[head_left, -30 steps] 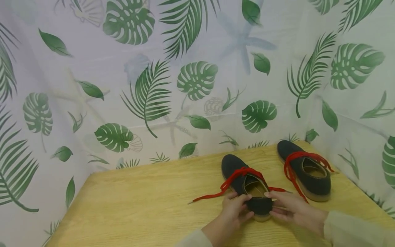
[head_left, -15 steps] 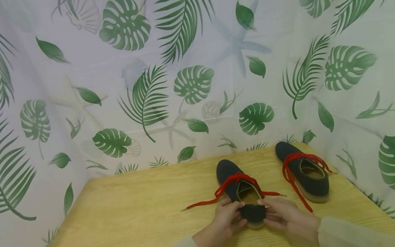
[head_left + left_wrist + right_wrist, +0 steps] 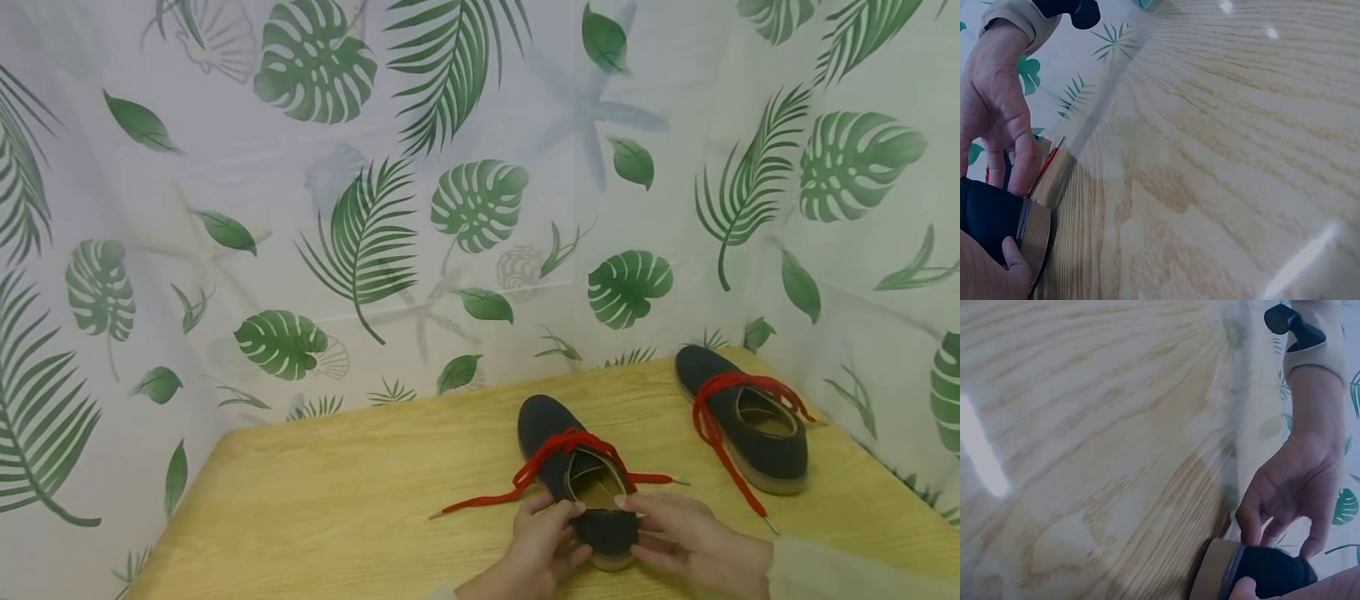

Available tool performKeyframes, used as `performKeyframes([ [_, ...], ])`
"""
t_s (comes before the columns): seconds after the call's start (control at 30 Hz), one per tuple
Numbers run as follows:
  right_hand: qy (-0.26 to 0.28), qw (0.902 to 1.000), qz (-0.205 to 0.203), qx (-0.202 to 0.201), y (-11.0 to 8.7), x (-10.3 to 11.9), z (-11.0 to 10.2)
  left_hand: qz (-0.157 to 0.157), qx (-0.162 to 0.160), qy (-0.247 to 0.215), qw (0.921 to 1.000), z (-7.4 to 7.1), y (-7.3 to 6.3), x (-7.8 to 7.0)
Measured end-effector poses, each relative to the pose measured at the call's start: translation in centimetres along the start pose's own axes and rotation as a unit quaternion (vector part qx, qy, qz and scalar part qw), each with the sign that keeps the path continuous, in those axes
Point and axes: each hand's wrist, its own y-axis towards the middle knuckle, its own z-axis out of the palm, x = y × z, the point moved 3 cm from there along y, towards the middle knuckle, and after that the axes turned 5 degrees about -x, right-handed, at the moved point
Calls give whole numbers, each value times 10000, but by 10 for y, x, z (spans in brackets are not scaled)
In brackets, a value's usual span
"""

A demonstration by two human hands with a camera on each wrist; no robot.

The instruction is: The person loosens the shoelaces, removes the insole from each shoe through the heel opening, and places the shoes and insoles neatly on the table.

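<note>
Both hands hold the heel of a dark navy shoe [image 3: 551, 425] that stands on the wooden table, toe pointing away. On the heel's left side is my left hand [image 3: 536, 542], its thumb at the collar's rim and its fingers low on the side. My right hand [image 3: 686, 533] grips the right side the same way. Red laces [image 3: 558, 446] lie over the shoe's front, with loose ends stretched out left and right. From the left wrist view, the heel [image 3: 991, 209] shows its ribbed tan sole against the tabletop. The right wrist view shows the same heel [image 3: 1266, 565] between the hands.
A matching navy shoe [image 3: 783, 454] with red laces stands at the right, one lace end trailing onto the table. The wooden tabletop [image 3: 322, 492] stretches off to the left. A white leaf-print cloth [image 3: 480, 250] rises behind the table and along its sides.
The held shoe has slid left and a little toward me, both hands moving with it. Its gap to the other shoe has widened. The grip looks the same.
</note>
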Motion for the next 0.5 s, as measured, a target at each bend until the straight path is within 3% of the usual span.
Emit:
performKeyframes([
  [0.23, 474, 9964, 677, 198, -15, 3, 7, 18, 57, -49, 10000, 1, 1, -1],
  [0.37, 588, 9956, 593, 417, -17, 2, 16, 5, 41, -67, 10000, 0, 1, 0],
  [0.5, 410, 9959, 593, 546, -2, -13, 14, 71, 89, -114, 9999, -2, 1, 5],
])
